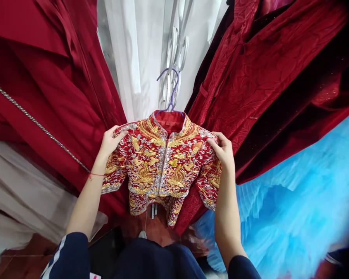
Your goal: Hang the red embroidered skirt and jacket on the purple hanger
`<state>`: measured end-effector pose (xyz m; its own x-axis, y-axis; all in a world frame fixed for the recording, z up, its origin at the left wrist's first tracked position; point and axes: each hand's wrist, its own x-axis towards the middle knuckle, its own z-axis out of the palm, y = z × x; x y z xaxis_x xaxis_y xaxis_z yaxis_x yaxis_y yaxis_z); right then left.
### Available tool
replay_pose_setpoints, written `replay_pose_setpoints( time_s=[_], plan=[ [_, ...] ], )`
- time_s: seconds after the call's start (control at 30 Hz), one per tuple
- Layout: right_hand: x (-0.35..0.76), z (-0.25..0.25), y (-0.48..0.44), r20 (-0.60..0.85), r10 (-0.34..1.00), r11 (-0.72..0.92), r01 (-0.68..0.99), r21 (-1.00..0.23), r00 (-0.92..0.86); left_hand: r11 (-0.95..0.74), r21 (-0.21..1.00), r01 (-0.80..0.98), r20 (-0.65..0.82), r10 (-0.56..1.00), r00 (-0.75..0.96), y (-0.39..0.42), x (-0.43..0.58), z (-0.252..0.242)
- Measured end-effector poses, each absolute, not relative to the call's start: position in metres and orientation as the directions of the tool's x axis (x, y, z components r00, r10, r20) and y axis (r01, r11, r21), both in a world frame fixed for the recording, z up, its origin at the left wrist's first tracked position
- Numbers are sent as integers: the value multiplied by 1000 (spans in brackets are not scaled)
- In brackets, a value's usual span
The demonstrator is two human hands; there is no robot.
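two hands, both yours, gripped the embroidered red jacket (147, 166), which hung on a purple hanger (174, 93) straight in front of you. your left hand (113, 141) pinched one of the jacket's shoulders between thumb and fingers, and your right hand (223, 148) did the same at the other. a red string bracelet (97, 174) circled your left wrist. gold and silver stitching covered the jacket, and its sleeves spread to either side. above the jacket hung white rings (184, 52); the hanger's hook seemed to catch one, though the overlap made that hard to tell. white cloth (128, 50) hung behind those rings. a plain red garment (58, 89) was left of the jacket, with a silver chain (43, 129) across it; a patterned red garment (235, 89) was right of the jacket, and blue fabric (296, 209) lower right.
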<state>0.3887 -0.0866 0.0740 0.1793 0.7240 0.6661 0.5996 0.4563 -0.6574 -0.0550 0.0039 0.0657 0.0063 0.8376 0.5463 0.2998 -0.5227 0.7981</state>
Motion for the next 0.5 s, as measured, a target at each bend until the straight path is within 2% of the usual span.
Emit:
replay_pose_setpoints(
  time_s=[0.2,0.4,0.5],
  plan=[
    [383,81,-81,686,683,436,613,-658,250,-554,761,337,592,806,-13,3,-58,74],
    [391,88,-79,622,762,489,469,-735,181,-510,812,284,493,860,133,5,-64,82],
    [390,84,-78,606,767,476,446,-758,211,-517,814,264,522,851,57,8,-61,77]
  ],
)
